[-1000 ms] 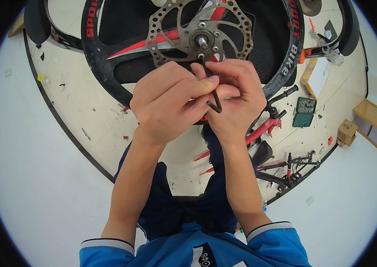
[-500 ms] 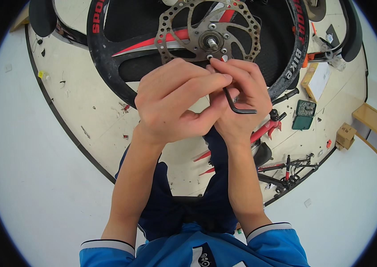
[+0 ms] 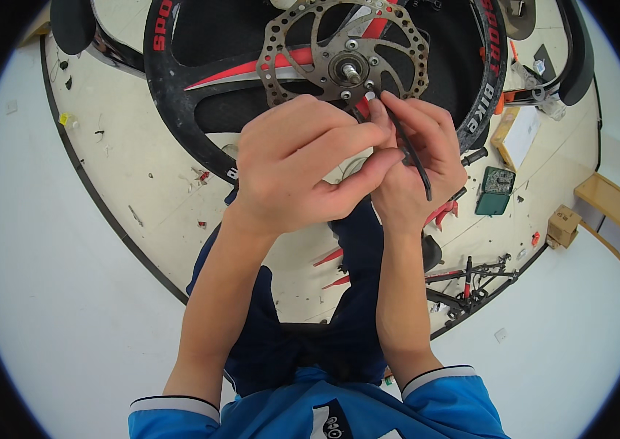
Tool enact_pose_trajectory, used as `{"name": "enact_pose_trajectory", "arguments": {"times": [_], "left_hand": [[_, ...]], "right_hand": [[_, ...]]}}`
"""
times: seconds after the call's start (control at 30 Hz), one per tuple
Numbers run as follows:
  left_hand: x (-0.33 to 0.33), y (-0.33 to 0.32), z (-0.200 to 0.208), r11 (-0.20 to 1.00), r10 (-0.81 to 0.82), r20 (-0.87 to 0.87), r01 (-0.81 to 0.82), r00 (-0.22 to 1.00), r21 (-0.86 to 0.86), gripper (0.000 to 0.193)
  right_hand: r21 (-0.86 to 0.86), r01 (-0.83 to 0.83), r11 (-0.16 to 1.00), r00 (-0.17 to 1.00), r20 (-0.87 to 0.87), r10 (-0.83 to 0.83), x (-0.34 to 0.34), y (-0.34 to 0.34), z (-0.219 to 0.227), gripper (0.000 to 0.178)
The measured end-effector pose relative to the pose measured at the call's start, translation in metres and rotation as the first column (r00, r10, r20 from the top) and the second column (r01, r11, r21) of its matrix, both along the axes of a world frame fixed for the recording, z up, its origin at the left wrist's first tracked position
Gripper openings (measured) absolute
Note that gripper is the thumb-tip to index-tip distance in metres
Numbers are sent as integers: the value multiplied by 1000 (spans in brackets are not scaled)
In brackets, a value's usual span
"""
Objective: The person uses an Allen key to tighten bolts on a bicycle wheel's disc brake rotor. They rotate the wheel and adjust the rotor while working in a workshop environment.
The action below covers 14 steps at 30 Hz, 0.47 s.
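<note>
A bicycle wheel [image 3: 200, 139] with black spokes and a red-and-silver stripe lies at the far side, hub upward. Its drilled brake disc [image 3: 275, 69] surrounds the hub axle [image 3: 351, 74], and several bolt heads ring the hub. My right hand [image 3: 427, 164] holds a black hex key [image 3: 415, 159] slantwise, one end pointing toward the disc's near bolts. Against its fingers, my left hand [image 3: 302, 168] is closed, thumb and forefinger nearly together. Whatever those fingertips pinch, if anything, is hidden.
On the floor to the right lie an open green case [image 3: 494, 192], a flat box [image 3: 516, 137] and a dark bicycle frame [image 3: 463, 287]. A cardboard box [image 3: 564, 225] stands by a wooden shelf [image 3: 606, 197]. Small scraps [image 3: 201, 175] dot the floor at left.
The hex key has turned in my right hand; its bent short end no longer points right. Both hands have shifted slightly right, uncovering more of the near bolts.
</note>
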<state>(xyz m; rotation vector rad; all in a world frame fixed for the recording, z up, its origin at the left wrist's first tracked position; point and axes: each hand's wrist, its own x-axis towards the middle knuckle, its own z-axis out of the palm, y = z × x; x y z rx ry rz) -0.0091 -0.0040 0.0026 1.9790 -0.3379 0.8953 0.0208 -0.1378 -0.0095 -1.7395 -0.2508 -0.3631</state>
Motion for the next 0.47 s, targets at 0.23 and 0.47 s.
{"name": "enact_pose_trajectory", "arguments": {"times": [0.23, 0.47], "left_hand": [[-3, -7, 1, 999, -8, -37, 9, 999, 43, 30], [-3, -12, -4, 998, 63, -10, -63, 998, 9, 40]], "right_hand": [[-43, -36, 998, 999, 6, 36, 1, 0, -2, 24], [-38, -64, 997, 998, 22, 64, 1, 0, -3, 30]]}}
